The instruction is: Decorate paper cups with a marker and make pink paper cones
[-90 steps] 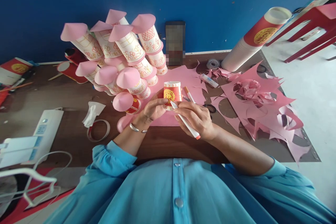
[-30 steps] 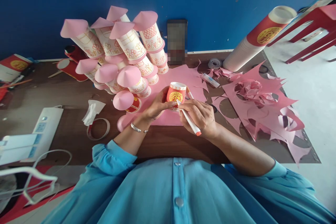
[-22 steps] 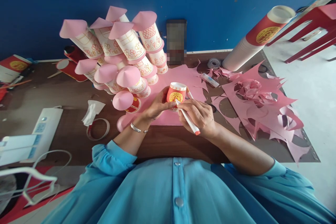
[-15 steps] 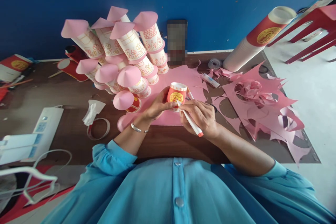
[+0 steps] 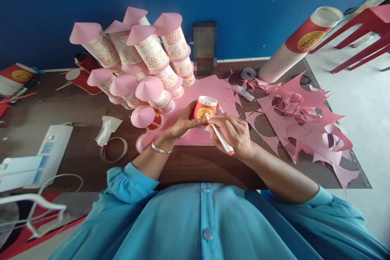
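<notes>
Cup point(image 5: 205, 105), red with a yellow emblem point(image 5: 202, 113), mouth upward, wrapped from its left side by the left hand point(image 5: 183, 125), thumb laid across the lower front wall. Grasp closed around it, by all appearances, fingers behind the wall out of sight. Marker point(image 5: 222, 139) pinched in the right hand point(image 5: 234, 132), just right of that grip, slanted, white tip up at the emblem, orange end down toward the body. Contact between tip and wall: too small to tell.

Just changed: tip a touch higher on the emblem than half a second ago; cup, with both hands, a little farther right than three seconds ago. Meaning, as a judgement: a small adjustment within work on the front wall, same two grasps kept, neither object put down, work still in hand.

Beneath and beyond the grip, pink sheet point(image 5: 210, 85); just right of the cup, slim orange-and-white stick point(image 5: 220, 109) (perhaps another marker, too hidden to say); beyond and left of the grip, cone-topped towers point(image 5: 152, 55); right of it, glue stick point(image 5: 244, 93) and cut pink scraps point(image 5: 292, 103); farther right and beyond, tall stack of cups point(image 5: 283, 61); well left, tape roll point(image 5: 126, 149) with crumpled tissue point(image 5: 109, 126) touching or just beside it, cannot tell which; nearer the body, brown table point(image 5: 189, 166)
</notes>
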Motion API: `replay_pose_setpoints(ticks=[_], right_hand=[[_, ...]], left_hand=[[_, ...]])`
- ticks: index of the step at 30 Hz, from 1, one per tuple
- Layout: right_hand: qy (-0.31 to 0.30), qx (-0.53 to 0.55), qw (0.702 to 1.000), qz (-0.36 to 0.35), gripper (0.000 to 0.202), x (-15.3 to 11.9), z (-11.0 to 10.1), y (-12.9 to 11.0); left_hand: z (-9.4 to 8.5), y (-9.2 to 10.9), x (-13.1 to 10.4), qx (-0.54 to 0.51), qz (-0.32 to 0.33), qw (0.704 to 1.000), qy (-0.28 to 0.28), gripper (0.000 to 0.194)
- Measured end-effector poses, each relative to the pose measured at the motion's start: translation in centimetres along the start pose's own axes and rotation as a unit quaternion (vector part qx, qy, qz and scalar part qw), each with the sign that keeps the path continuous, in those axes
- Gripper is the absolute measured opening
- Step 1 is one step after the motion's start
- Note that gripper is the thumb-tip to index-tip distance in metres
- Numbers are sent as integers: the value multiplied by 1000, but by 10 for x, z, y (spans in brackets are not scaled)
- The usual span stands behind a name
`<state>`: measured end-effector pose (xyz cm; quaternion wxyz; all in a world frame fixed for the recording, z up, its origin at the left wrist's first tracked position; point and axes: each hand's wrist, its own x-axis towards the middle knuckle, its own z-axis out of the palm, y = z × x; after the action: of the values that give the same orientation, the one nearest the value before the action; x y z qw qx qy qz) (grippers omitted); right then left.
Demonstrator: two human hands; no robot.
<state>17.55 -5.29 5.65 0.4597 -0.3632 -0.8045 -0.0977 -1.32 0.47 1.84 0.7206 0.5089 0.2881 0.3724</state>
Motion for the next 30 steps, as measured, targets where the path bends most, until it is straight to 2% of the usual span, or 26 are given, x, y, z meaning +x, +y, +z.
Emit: replay_pose_setpoints(ticks=[11, 30], right_hand=[[-2, 2, 1000, 16, 23, -1, -1, -1], [-7, -18, 1000, 11, 18, 2, -3, -3]], left_hand=[[-1, 0, 1, -16, 17, 999, -23, 49], [0, 0, 1, -19, 9, 1000, -17, 53]])
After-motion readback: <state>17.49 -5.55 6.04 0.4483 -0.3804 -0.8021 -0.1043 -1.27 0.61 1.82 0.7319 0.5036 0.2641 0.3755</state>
